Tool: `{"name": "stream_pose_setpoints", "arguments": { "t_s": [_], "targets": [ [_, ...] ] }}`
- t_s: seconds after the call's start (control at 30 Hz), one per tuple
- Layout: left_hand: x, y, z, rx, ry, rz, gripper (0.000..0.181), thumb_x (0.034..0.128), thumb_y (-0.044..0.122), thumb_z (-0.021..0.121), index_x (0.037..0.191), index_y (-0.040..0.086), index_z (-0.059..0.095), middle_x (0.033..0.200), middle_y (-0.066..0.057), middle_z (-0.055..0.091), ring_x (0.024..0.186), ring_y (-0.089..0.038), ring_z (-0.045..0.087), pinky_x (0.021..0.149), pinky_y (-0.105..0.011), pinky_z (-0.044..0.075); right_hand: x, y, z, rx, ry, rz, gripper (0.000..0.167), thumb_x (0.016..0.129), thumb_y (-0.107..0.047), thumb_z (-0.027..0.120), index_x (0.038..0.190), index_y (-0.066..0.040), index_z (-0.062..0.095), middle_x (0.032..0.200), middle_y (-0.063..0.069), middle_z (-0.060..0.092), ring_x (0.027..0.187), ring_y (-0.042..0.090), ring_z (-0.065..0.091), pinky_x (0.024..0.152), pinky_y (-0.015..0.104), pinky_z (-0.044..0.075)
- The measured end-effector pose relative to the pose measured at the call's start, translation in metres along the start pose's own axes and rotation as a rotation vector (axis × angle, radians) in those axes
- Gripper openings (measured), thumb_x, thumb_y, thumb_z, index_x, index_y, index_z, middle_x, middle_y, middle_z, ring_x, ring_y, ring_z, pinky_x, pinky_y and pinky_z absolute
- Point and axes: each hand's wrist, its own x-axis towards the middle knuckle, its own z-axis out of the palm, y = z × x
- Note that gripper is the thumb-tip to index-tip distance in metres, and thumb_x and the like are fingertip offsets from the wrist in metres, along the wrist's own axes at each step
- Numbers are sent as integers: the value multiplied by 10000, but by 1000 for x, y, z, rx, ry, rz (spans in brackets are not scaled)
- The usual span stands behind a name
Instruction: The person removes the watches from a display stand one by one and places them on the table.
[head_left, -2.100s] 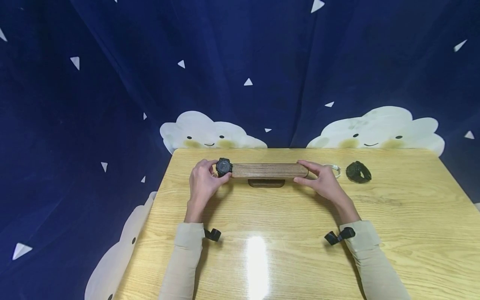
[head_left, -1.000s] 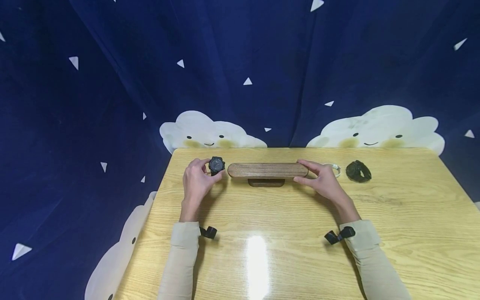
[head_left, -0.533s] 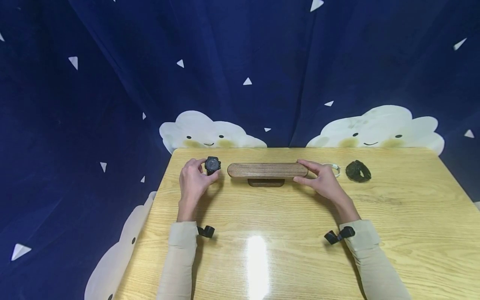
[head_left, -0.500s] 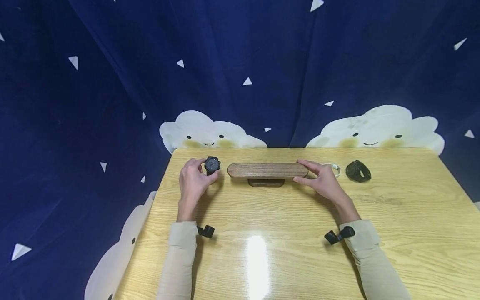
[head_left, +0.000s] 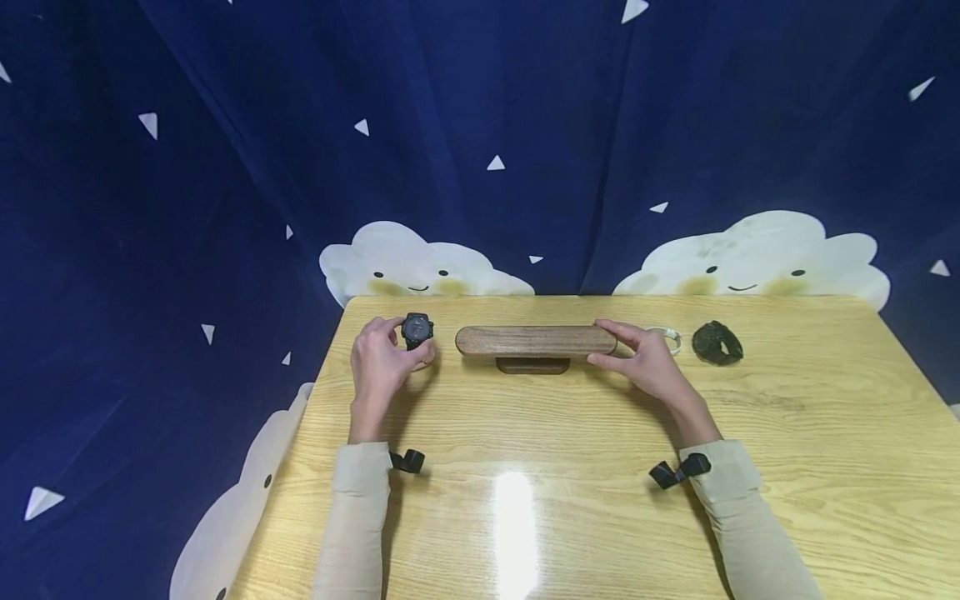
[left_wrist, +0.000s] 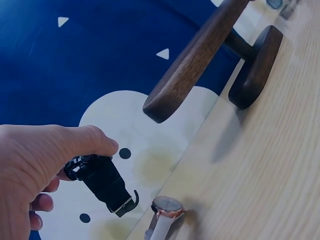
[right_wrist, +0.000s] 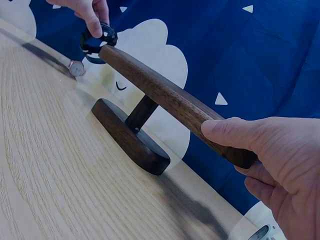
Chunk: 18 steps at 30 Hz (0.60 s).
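Note:
In the head view my left hand (head_left: 378, 358) pinches a black wristwatch (head_left: 417, 329) between thumb and fingers, just left of a dark wooden T-shaped watch stand (head_left: 536, 342). The left wrist view shows its black strap (left_wrist: 107, 185) hanging below the thumb, apart from the bar. With thumb and fingers my right hand (head_left: 651, 362) grips the right end of the bar; the stand's base rests on the table. Below the held watch lies a rose-gold watch (left_wrist: 167, 206) with a pale strap, mostly hidden by my left hand in the head view.
Beyond my right hand lies a white watch (head_left: 677, 342), partly covered by the hand. Further right sits another black watch (head_left: 717, 343). The light wooden table (head_left: 600, 467) ends at a dark blue curtain (head_left: 450, 150) with clouds.
My left hand has drawn the black watch leftward off the left end of the stand's bar, and has kept moving left. My right hand and the stand stay in place.

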Motion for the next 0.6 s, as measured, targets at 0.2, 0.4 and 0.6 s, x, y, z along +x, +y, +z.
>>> {"name": "stream_pose_setpoints", "arguments": {
  "t_s": [0.2,0.4,0.6],
  "targets": [
    [1,-5,-5,-2,22,-15,610,715,396,948,1185,50,769,787,-49,527,716,-252,496,602,-375,380,0,0,0,-2,1,2,622,861,-138,880,1414,-2,631,1417,199,634,1384,376,540,1165,543,405],
    [1,-9,-7,0,26,-32,611,722,387,950,1190,42,764,794,-53,524,723,-254,497,594,-369,371,0,-1,0,-3,3,0,616,864,-136,877,1414,-4,632,1417,201,635,1380,377,543,1166,540,404],
    [1,-14,-9,12,25,-53,617,723,371,953,1205,41,756,799,-49,517,736,-261,494,608,-379,371,0,0,0,-3,2,-5,606,867,-137,875,1412,-18,638,1416,199,635,1385,375,539,1167,541,401]
  ]
}}
